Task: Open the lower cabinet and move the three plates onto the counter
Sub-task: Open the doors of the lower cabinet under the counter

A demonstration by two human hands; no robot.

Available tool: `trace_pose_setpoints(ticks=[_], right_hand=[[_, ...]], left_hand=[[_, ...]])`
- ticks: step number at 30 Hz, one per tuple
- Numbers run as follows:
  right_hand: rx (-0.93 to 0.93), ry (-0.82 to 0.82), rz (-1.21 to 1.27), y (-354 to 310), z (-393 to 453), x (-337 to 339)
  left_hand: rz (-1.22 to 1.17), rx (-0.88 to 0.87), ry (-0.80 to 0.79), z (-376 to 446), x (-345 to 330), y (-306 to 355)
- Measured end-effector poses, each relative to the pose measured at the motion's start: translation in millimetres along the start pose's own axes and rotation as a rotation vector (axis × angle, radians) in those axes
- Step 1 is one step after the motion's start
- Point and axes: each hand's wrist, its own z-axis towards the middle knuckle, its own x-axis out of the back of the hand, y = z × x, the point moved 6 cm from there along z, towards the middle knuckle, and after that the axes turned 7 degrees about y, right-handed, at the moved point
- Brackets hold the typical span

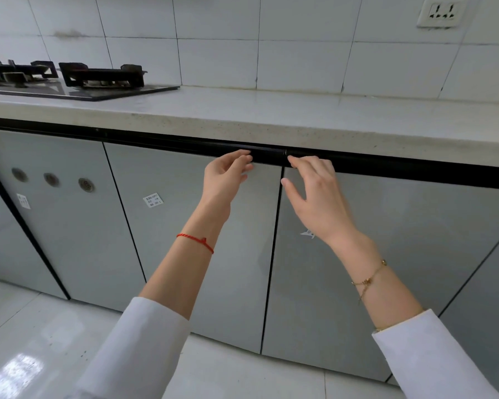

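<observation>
Two grey lower cabinet doors meet at a dark seam below the pale counter [271,116]. Both doors are shut, so no plates show. My left hand [224,175] reaches up to the top right corner of the left door [185,226], its fingertips at the black handle strip [267,155]. My right hand [314,194] reaches to the top left corner of the right door [372,254], fingers spread and relaxed, index tip touching the strip. Neither hand holds anything.
A black gas hob [69,79] sits on the counter at the left. Another grey door with three round vents [51,180] lies further left. A wall socket [441,12] is at the top right on white tiles. Glossy floor tiles lie below.
</observation>
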Motion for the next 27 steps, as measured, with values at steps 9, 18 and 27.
trace_pose_setpoints(ticks=[9,18,27], right_hand=[[0.008,0.012,0.140,-23.1,-14.1,0.7],[0.069,-0.034,0.266,-50.6,-47.1,12.4],[0.234,-0.020,0.344,-103.1,-80.2,25.2]], left_hand=[[0.047,-0.054,-0.015,-24.6,24.1,8.6],[0.382,-0.505,0.149,-100.8,45.2,7.9],[0.671,-0.687,0.133,-161.7,70.5,-5.3]])
